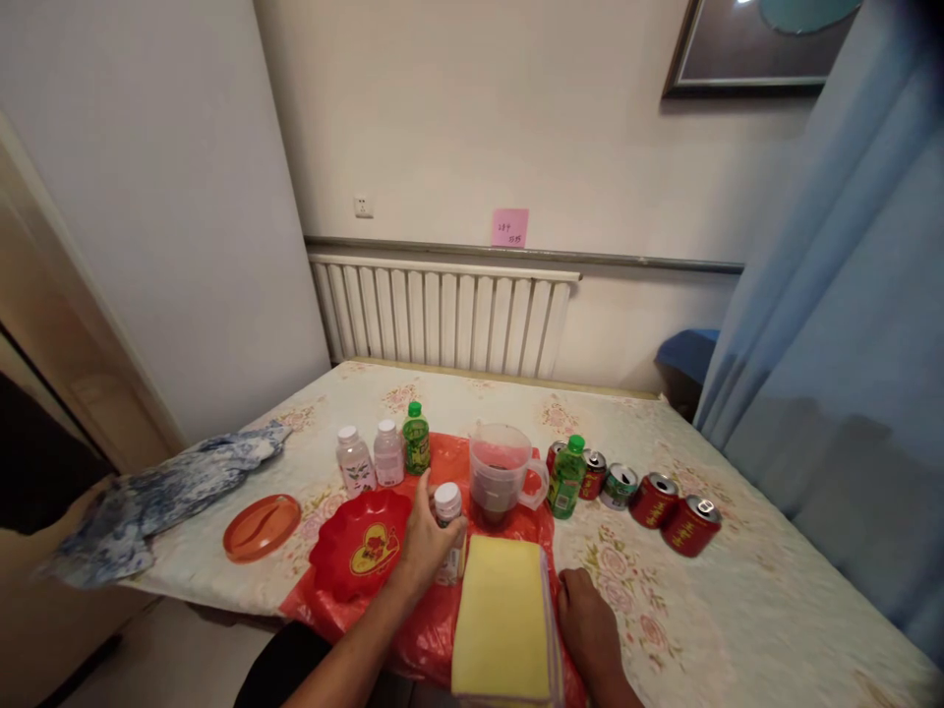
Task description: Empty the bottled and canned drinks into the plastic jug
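My left hand (pixel 426 543) is wrapped round a clear plastic bottle with a white cap (pixel 447 500), which stands upright over the red plastic sheet. Curled closed, my right hand (pixel 588 621) rests on the table beside a folded yellow cloth (pixel 501 610), with nothing visible in it. Just left of the held bottle lies a red scalloped plate (pixel 335 551) with a yellow heart design. Behind the cloth stands a clear measuring jug (pixel 500 477) with dark contents low inside. A green-capped bottle (pixel 565 482) is close to the jug's handle.
Two white-capped bottles (pixel 355 462) and another green bottle (pixel 416 442) stand behind the plate. Several drink cans (pixel 654 501) line the right side. An orange lid (pixel 262 528) and a blue-white cloth (pixel 184 487) lie left. A radiator (pixel 449 310) runs behind; a blue curtain (pixel 841 344) hangs right.
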A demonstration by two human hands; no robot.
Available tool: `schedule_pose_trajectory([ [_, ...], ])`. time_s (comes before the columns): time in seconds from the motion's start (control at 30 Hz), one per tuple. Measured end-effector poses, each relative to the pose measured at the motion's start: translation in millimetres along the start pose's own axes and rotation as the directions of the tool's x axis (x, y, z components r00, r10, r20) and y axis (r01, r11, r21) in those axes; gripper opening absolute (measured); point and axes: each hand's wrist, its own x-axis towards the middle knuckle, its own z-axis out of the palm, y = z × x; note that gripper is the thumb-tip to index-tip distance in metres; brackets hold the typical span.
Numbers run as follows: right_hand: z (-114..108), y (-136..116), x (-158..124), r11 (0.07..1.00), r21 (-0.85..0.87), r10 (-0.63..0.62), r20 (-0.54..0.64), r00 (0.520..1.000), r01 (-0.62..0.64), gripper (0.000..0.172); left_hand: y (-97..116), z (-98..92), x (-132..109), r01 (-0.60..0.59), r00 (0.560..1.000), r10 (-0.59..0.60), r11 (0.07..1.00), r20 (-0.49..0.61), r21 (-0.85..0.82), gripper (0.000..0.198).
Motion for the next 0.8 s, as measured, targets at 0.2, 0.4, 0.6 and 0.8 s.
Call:
schedule_pose_trajectory([
  [0.2,3,3,0,1.000,-0.008,-0.011,-0.005,1.000,0.011,0.025,-13,5.6,-7,0.058,0.998,-0.058,0.998,0.016,-0.034,0.084],
  [0.4,5,4,1,1.000,-0.028,-0.011,0.002,1.000,0.011,0.025,-36,9.3,-10,0.055,0.991,-0.038,0.989,0.125,-0.137,0.091],
  [0.6,3,2,1,0.999,-0.031,-0.004,0.014,1.000,0.005,0.025,-42,6.3,-18,0.089,0.964,-0.029,0.972,0.264,-0.219,0.085],
  [0.8,5,4,0,0.999,-0.027,-0.032,0.002,0.999,0.032,0.025,-53,9.3,-21,0.074,0.963,0.001,0.961,0.271,-0.266,0.079],
])
